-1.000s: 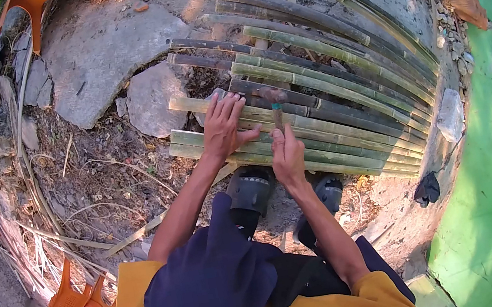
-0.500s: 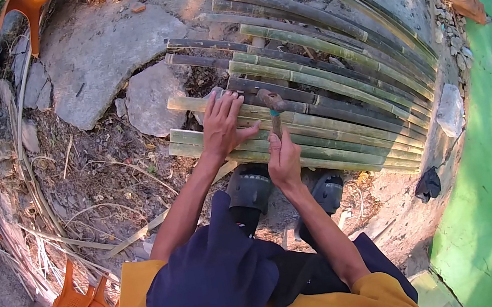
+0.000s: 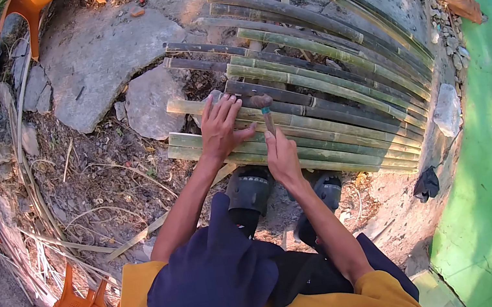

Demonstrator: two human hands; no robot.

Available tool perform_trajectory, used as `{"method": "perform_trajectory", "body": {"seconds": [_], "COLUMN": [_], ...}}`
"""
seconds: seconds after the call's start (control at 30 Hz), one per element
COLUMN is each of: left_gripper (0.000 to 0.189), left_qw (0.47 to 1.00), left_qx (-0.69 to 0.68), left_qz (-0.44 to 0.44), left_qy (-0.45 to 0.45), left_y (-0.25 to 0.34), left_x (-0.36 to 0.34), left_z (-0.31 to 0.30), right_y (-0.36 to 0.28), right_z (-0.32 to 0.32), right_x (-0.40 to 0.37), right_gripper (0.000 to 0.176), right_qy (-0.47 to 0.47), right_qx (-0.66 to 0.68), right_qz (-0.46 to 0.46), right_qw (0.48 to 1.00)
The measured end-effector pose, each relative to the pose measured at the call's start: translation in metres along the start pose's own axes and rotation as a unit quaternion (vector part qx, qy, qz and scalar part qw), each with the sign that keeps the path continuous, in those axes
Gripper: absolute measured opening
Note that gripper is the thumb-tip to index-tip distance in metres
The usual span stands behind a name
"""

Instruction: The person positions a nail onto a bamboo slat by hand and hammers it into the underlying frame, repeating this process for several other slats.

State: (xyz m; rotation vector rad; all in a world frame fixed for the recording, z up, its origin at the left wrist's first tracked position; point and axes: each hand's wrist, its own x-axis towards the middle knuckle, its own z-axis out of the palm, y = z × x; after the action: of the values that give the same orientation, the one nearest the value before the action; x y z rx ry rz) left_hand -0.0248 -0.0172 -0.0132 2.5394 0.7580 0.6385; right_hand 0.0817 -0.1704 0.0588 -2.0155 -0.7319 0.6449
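Hammer (image 3: pixel 265 110) gripped upright in the right hand (image 3: pixel 283 159); left hand (image 3: pixel 220 128) lies open, fingers spread, on the bamboo slats (image 3: pixel 328 99)

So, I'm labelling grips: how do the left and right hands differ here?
The left hand lies open, fingers spread flat on the bamboo slats; the right hand is closed round the hammer handle. The left reaches farther over the slats than the right. Both are bare.
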Motion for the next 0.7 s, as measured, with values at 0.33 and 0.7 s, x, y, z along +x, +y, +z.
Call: {"method": "perform_trajectory", "body": {"seconds": [0.33, 0.7], "left_gripper": [0.058, 0.053], "left_qw": [1.000, 1.000], "left_qx": [0.000, -0.004], "left_qz": [-0.005, -0.008], "left_qy": [0.002, -0.001], "left_y": [0.000, 0.000], "left_x": [-0.003, -0.006], "left_z": [-0.002, 0.000], "right_y": [0.013, -0.032], "right_z": [-0.001, -0.015], "right_x": [0.005, 0.023], "right_gripper": [0.036, 0.033], "right_qy": [-0.054, -0.003], "right_qx": [0.036, -0.009], "right_qz": [0.103, 0.023], "right_qw": [0.993, 1.000]}}
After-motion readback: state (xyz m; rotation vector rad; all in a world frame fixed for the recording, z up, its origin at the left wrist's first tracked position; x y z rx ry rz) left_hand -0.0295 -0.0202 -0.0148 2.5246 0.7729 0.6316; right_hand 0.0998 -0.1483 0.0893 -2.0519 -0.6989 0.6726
